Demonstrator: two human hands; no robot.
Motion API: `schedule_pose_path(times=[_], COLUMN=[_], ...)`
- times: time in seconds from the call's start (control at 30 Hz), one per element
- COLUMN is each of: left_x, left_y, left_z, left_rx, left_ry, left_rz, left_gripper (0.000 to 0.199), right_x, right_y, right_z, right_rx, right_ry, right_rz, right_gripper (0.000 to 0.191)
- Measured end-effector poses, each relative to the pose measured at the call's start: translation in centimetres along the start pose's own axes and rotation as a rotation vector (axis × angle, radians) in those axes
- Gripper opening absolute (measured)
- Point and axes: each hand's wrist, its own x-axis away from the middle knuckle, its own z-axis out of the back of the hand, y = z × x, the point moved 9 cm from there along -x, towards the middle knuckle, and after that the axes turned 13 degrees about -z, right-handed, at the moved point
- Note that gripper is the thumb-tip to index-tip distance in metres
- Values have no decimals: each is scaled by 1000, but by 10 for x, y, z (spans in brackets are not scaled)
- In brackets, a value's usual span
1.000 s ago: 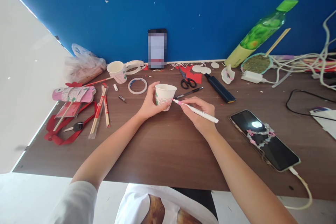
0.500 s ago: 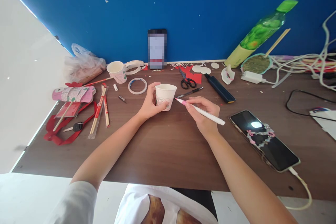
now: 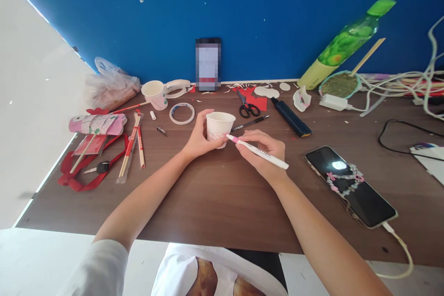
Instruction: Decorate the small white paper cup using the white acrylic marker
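My left hand (image 3: 200, 138) is wrapped round a white paper cup (image 3: 219, 122) with faint pink marks on its side, its thumb across the front. The cup stands upright with its mouth up. A white marker (image 3: 262, 152) with a pink collar is pinched in the fingers of my right hand (image 3: 269, 151). Its tip meets or nearly meets the right front of the cup. Just behind the cup lie a black pen (image 3: 250, 123) and black-handled scissors (image 3: 248, 107).
To the left are another paper cup (image 3: 155, 95), tape rolls (image 3: 181, 114), wrapped chopsticks (image 3: 130, 148), and a red lanyard with a key (image 3: 101, 167). A phone (image 3: 350, 185) on a charging cable lies to the right, a green bottle (image 3: 343, 46) leans on the blue partition, and red paper scraps (image 3: 258, 101) lie behind.
The marker tip has moved left onto or close to the cup's side, my right hand shifting with it. The cup has turned or tilted slightly in my left hand.
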Motion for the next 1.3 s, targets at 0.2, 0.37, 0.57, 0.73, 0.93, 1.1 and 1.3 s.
schedule_pose_path(times=[0.2,0.37,0.57,0.73,0.93,1.1,1.3], left_x=[0,-1,-1,-2,-2,-2,-2], left_y=[1,2,2,2,0,1,0], left_z=[-1,-1,-2,0,1,1,2], left_rx=[14,11,9,30,23,8,10], left_ry=[2,-5,-33,-11,-9,-5,6], left_rz=[-3,-9,-10,-4,6,9,6], left_gripper=[81,80,79,77,78,78,79], right_x=[-1,-1,-1,-2,-3,-4,-4], right_y=[-1,0,3,5,7,10,11], right_z=[0,2,4,5,6,5,5], right_rx=[32,60,52,49,37,46,40], right_ry=[9,40,63,73,79,71,69], right_rz=[16,-17,-26,-49,-53,-62,-66], right_gripper=[8,5,5,2,4,3,4])
